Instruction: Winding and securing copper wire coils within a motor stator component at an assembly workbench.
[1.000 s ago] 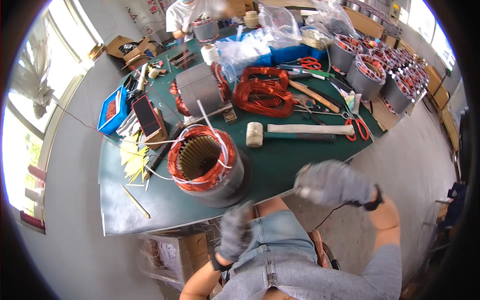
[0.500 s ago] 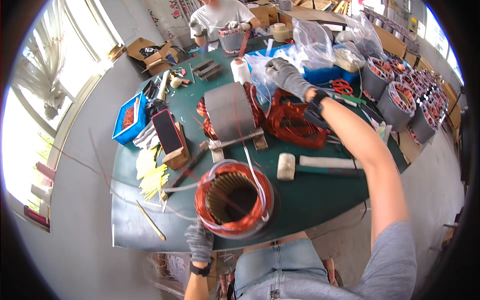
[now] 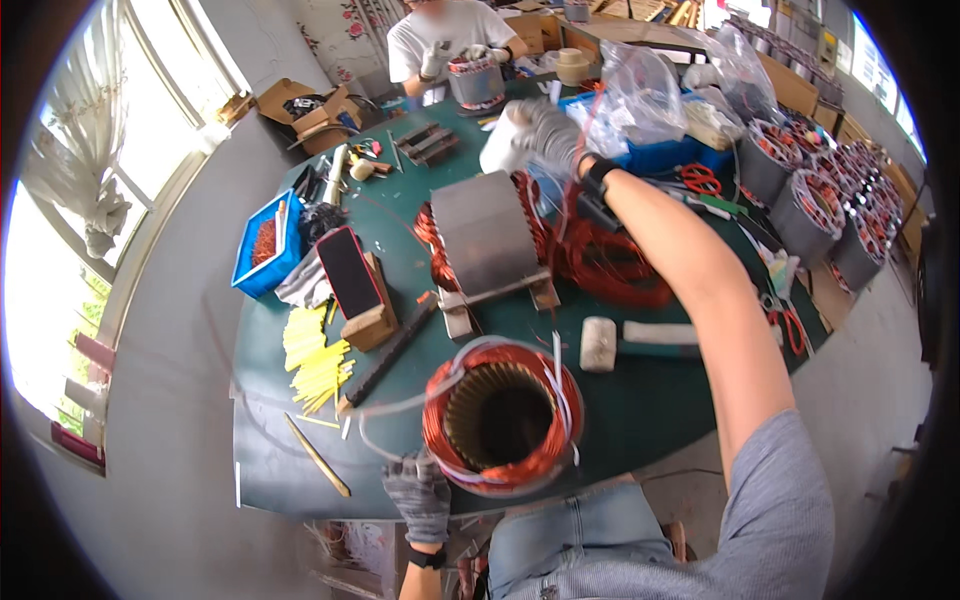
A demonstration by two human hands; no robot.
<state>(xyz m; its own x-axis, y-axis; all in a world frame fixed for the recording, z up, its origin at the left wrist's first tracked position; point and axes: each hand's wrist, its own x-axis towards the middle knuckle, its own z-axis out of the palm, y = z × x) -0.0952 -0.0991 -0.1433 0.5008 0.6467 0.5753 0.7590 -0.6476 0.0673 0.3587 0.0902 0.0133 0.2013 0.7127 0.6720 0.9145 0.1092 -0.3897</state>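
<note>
The right hand [image 3: 548,135] has shifted from the clear plastic bags [image 3: 640,95] to the white spool [image 3: 503,140], which now leans where it stood upright; the left hand [image 3: 417,497] stays by the upright stator [image 3: 468,402]. The spool is at the far side of the worktop [image 3: 640,400], beyond the stator lying on its side [image 3: 485,232]; blur hides whether its base is clear of the surface. The right fingers look clamped on its right side. The left fingers are curled at the stator's near left edge, and whether they pinch anything I cannot tell.

The spool should be light and firm, its wound surface perhaps a little slick under a glove; a wrap around the barrel looks surest. The upright stator, sitting at the near edge, is likely heavy and rigid: best held low by its outer core with both hands, since its copper winding ring [image 3: 437,425] could bend or scrape. The white sleeve [image 3: 405,405] trailing from it looks soft and bendy, suiting a light pinch near its end.
</note>
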